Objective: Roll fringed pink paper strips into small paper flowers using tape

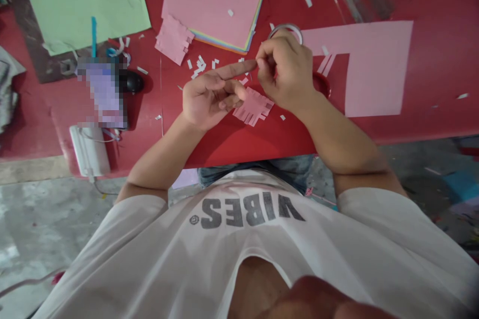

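From the head camera, the left hand (209,99) is hanging over the red table (224,144), its index finger stretched toward the right hand and its other fingers loosely curled, grasping nothing. The right hand (286,70) is clenching its fingers into a tight pinch (whatever they may be gripping is hidden, so I cannot tell). A fringed piece of pink paper (253,106) is lying on the table just beside the left fingertips, and a roll of clear tape (285,31) is sitting just behind the right hand. A second fringed pink piece (174,39) is lying against a stack of coloured paper (217,0), with white paper scraps (198,67) scattering nearby. A large pink cut sheet (377,67) is lying to the right, and a green sheet (82,5) is lying to the far left.
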`<state>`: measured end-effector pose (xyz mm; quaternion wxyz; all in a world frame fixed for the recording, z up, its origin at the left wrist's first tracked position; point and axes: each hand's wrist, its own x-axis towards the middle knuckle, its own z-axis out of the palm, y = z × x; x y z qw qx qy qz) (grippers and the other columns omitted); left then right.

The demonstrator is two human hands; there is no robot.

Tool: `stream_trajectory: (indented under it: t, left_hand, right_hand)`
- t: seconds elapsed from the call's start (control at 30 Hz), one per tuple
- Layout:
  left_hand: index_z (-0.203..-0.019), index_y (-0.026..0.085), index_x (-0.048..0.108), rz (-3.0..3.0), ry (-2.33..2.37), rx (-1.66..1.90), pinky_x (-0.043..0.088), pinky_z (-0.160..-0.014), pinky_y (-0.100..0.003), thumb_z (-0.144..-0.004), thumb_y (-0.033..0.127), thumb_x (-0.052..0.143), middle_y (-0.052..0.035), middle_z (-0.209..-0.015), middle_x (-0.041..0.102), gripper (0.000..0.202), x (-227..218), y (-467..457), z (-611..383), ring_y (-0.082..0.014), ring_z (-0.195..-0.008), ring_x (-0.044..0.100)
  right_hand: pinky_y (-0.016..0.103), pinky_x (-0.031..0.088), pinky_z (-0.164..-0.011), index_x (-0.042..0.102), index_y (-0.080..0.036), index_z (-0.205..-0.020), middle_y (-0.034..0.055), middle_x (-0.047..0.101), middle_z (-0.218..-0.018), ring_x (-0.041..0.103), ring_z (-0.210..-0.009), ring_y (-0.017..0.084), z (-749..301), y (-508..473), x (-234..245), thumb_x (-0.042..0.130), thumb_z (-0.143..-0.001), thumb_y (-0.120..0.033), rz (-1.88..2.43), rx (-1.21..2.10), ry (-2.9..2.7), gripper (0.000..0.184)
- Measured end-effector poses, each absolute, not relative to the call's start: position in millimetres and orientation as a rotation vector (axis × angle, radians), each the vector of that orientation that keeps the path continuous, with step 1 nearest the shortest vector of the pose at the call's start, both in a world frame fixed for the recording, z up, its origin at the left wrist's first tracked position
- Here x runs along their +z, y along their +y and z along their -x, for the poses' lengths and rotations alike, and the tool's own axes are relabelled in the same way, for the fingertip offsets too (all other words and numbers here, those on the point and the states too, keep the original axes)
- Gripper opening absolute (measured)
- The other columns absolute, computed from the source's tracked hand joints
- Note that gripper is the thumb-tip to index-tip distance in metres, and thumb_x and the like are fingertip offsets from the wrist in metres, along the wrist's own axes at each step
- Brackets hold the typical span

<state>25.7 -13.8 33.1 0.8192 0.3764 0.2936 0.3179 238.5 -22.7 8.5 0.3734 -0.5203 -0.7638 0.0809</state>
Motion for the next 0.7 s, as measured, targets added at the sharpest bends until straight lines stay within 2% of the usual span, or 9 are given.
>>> stream_trajectory:
  t: [0.1,0.23,0.33,0.4,0.47,0.5,0.57,0.63,0.7]
  left_hand:
    - [-0.109,0.017,0.076,-0.835,0.657,0.681,0.049,-0.055,-0.03,-0.086,0.047,0.055,-0.0035,-0.073,0.074,0.043,32.6,-14.6,-25.4,-0.0074,-0.042,0.032]
    - [-0.105,0.018,0.076,-0.882,0.678,0.711,0.041,-0.048,-0.028,-0.086,0.041,0.057,-0.0026,-0.064,0.065,0.035,24.2,-14.1,-25.6,-0.0083,-0.043,0.034]
    - [-0.112,0.021,0.074,-1.065,0.801,0.777,0.046,-0.055,-0.03,-0.09,0.042,0.056,-0.0015,-0.065,0.062,0.035,13.4,-13.0,-27.2,-0.0096,-0.045,0.04]
    - [-0.116,0.023,0.073,-1.387,0.927,0.81,0.052,-0.071,-0.034,-0.092,0.042,0.059,-0.0037,-0.076,0.067,0.034,7.3,-13.0,-29.7,-0.0145,-0.06,0.057]
    - [-0.116,0.023,0.072,-1.824,1.05,0.756,0.049,-0.095,-0.044,-0.09,0.044,0.065,-0.0086,-0.099,0.07,0.034,3.4,-14.6,-33.3,-0.0255,-0.095,0.067]
    - [-0.116,0.023,0.072,-2.025,1.088,0.683,0.043,-0.105,-0.05,-0.089,0.047,0.068,-0.0109,-0.111,0.068,0.036,2.0,-15.9,-35.2,-0.0316,-0.111,0.063]
    - [-0.12,0.025,0.069,-2.295,1.13,0.516,0.03,-0.113,-0.059,-0.086,0.049,0.072,-0.0131,-0.129,0.061,0.042,-0.3,-19.0,-39.0,-0.0404,-0.129,0.052]
    - [-0.125,0.027,0.065,-2.41,1.134,0.397,0.025,-0.113,-0.062,-0.084,0.046,0.075,-0.0133,-0.137,0.057,0.046,-3.2,-21.8,-41.9,-0.0433,-0.133,0.046]
    - [-0.125,0.027,0.063,-2.451,1.138,0.353,0.025,-0.112,-0.062,-0.084,0.042,0.076,-0.0132,-0.14,0.055,0.046,-6.4,-23.3,-44.0,-0.043,-0.134,0.044]
  right_hand:
    - [0.044,0.052,-0.075,0.053,-0.03,-0.099,0.0046,0.061,-0.097,0.059,-0.083,0.023,-235.6,-23.4,8.3,0.037,-0.104,-0.047,1.285,0.255,-1.913,0.023]
    - [0.049,0.054,-0.081,0.051,-0.033,-0.098,0.0055,0.06,-0.096,0.06,-0.093,0.028,-233.3,-24.3,9.2,0.035,-0.103,-0.052,1.254,0.295,-1.821,0.026]
    - [0.05,0.054,-0.085,0.052,-0.034,-0.097,0.0063,0.06,-0.095,0.059,-0.09,0.027,-234.7,-21.8,10.0,0.036,-0.102,-0.058,1.278,0.333,-1.708,0.029]
    - [0.049,0.053,-0.086,0.054,-0.034,-0.098,0.0062,0.061,-0.096,0.057,-0.086,0.025,-236.5,-18.9,9.3,0.037,-0.101,-0.062,1.304,0.394,-1.634,0.033]
    - [0.047,0.053,-0.087,0.056,-0.034,-0.099,0.0054,0.063,-0.098,0.056,-0.086,0.024,-238.1,-16.3,7.3,0.04,-0.1,-0.066,1.308,0.449,-1.593,0.036]
    - [0.047,0.053,-0.088,0.056,-0.035,-0.099,0.0049,0.063,-0.098,0.056,-0.087,0.023,-238.8,-15.4,6.0,0.041,-0.099,-0.067,1.302,0.464,-1.591,0.036]
    - [0.047,0.054,-0.09,0.058,-0.035,-0.098,0.0043,0.064,-0.098,0.057,-0.09,0.024,-239.5,-14.5,3.0,0.043,-0.098,-0.069,1.278,0.471,-1.609,0.037]
    - [0.048,0.054,-0.088,0.059,-0.033,-0.097,0.0043,0.062,-0.097,0.058,-0.093,0.025,-239.5,-14.7,-0.1,0.043,-0.098,-0.07,1.229,0.475,-1.64,0.04]
    - [0.048,0.054,-0.084,0.06,-0.032,-0.097,0.0048,0.06,-0.097,0.059,-0.093,0.026,-238.9,-15.7,-2.5,0.045,-0.097,-0.071,1.18,0.488,-1.675,0.042]
